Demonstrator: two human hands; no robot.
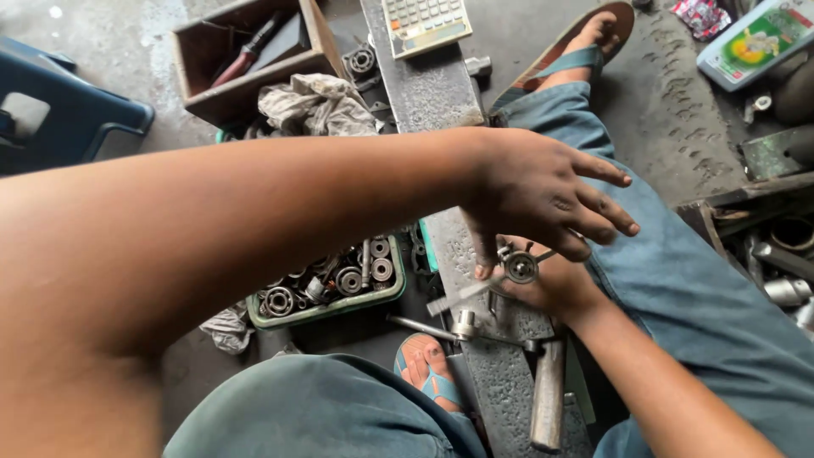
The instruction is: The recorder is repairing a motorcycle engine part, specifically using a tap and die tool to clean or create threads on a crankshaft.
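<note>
My left hand reaches across from the left with its fingers spread, hovering just over a small metal part with a round bearing. Its thumb tip rests against the part's left side. My right hand lies underneath and grips that part, holding it over the long steel beam that runs between my legs. A thin metal arm sticks out of the part toward the left. Most of my right hand's fingers are hidden by the left hand.
A hammer and a slim rod tool lie on the beam near my foot. A green tray of bearings sits to the left. Further off are a wooden box, a rag, a calculator and a blue stool.
</note>
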